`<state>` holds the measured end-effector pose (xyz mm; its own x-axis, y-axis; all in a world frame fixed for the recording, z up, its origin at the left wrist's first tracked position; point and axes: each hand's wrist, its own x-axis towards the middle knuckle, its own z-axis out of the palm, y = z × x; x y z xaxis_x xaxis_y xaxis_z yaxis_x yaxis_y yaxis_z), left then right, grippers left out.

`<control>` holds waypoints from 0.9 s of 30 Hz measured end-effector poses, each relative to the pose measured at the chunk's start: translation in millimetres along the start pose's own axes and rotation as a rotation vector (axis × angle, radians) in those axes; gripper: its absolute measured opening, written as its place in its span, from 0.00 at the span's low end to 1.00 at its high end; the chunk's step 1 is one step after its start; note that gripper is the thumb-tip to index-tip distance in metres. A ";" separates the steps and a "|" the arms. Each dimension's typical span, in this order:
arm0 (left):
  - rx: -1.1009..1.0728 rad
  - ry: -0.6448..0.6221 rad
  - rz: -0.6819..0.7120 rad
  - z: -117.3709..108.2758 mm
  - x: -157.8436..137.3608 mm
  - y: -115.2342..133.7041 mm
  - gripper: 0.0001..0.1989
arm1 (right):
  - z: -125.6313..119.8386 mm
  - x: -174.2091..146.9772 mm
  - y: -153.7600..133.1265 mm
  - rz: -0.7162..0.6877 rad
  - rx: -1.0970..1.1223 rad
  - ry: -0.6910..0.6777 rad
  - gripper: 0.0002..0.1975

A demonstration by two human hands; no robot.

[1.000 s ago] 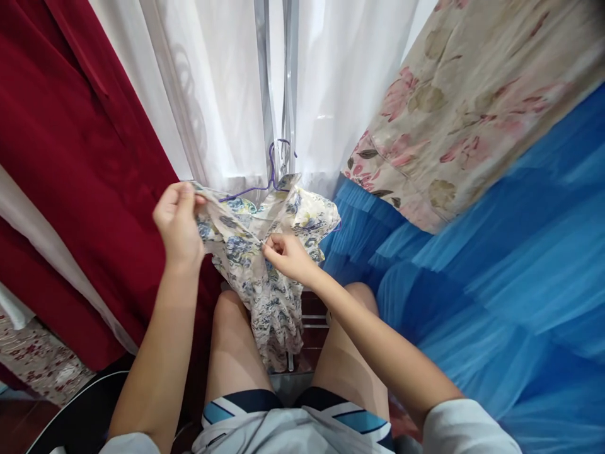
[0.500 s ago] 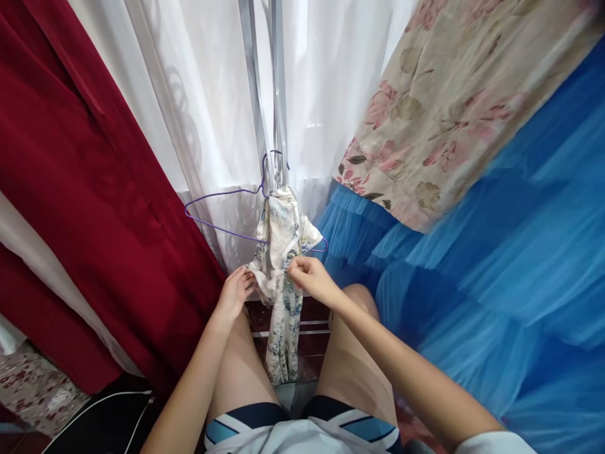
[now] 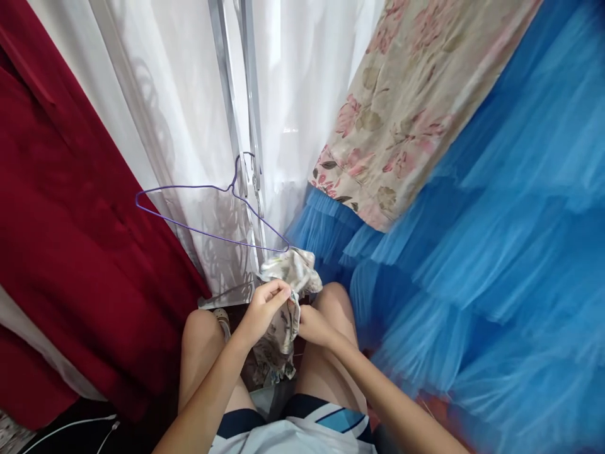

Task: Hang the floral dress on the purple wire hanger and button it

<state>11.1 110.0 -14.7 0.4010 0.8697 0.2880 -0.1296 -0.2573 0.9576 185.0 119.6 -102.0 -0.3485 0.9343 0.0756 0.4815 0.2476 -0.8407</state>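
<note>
A cream floral garment (image 3: 278,328) hangs bunched between my knees. Its upper part drapes from the right end of a purple wire hanger (image 3: 203,234), and the rest of the hanger is bare. My left hand (image 3: 265,309) is closed, pinching the edge of an opening in the cloth between thumb and fingers. On the other side of that edge is my right hand (image 3: 314,326). Its fingers go behind the fabric fold and are hidden, so their grip does not show.
The hanger hooks on a grey metal stand (image 3: 227,82) before a white curtain (image 3: 184,107). Red cloth (image 3: 70,239) hangs at left. At right hang a floral cloth (image 3: 392,132) and a layered blue tulle skirt (image 3: 477,252). A black item with white edging (image 3: 70,435) lies lower left.
Most of the garment has come off the hanger and moved down towards me, now bunched. My left hand has moved right, and my right hand has moved lower, partly behind the cloth.
</note>
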 end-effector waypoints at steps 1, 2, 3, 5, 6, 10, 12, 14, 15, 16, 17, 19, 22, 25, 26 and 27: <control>0.001 0.009 0.010 0.4 -3.3 2.5 0.12 | 1.7 -2.5 -4.1 -0.038 0.037 -0.003 0.04; 0.005 0.014 0.020 0.5 -6.7 5.2 0.12 | 2.3 -4.7 -8.8 -0.085 0.102 -0.011 0.08; 0.014 0.014 0.028 0.4 -9.9 8.0 0.12 | 2.0 -6.8 -14.1 -0.128 0.192 -0.032 0.14; 0.061 0.016 0.048 0.0 -14.6 12.1 0.12 | -0.6 -10.7 -25.0 -0.150 0.411 -0.147 0.20; 0.093 0.022 0.057 -0.5 -15.8 13.0 0.12 | -2.2 -12.7 -30.3 -0.110 0.528 -0.220 0.20; 0.226 0.134 0.050 -8.6 -14.5 7.3 0.11 | -6.9 -21.8 -49.8 0.097 0.915 -0.445 0.22; 0.257 0.208 0.056 -15.7 -15.2 1.0 0.11 | -8.4 -26.2 -60.1 0.099 0.929 -0.484 0.22; 0.189 0.166 0.031 -21.9 -21.5 -6.0 0.11 | -11.8 -29.0 -71.2 0.072 0.846 -0.424 0.17; 0.107 0.090 -0.015 -23.7 -27.3 -9.6 0.13 | -15.1 -29.6 -76.6 0.058 0.793 -0.369 0.15; 0.011 -0.003 -0.083 -24.3 -34.5 -13.3 0.15 | -20.1 -29.5 -81.6 0.046 0.747 -0.299 0.13; -0.072 -0.096 -0.166 -23.8 -42.8 -17.0 0.19 | -27.1 -28.7 -86.0 0.036 0.709 -0.220 0.12; -0.118 -0.226 -0.300 -20.2 -59.1 -23.4 0.26 | -48.1 -24.7 -92.4 0.026 0.636 -0.081 0.11; 0.100 -0.231 -0.303 -14.2 -72.6 -25.4 0.25 | -95.2 -10.3 -97.6 -0.028 0.479 0.101 0.09; 0.293 -0.107 -0.168 -14.7 -66.7 -14.2 0.17 | -145.6 20.0 -103.0 -0.147 0.367 0.273 0.07; 0.310 -0.060 -0.129 -16.5 -61.8 -7.8 0.17 | -158.9 33.9 -105.9 -0.183 0.358 0.325 0.07; 0.307 -0.017 -0.095 -18.9 -56.4 -0.5 0.17 | -169.1 49.2 -109.5 -0.222 0.352 0.358 0.08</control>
<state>-28.5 69.1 -31.5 0.4133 0.8896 0.1944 0.1880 -0.2922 0.9377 251.1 181.9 84.4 -0.0857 0.9137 0.3973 0.1084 0.4050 -0.9079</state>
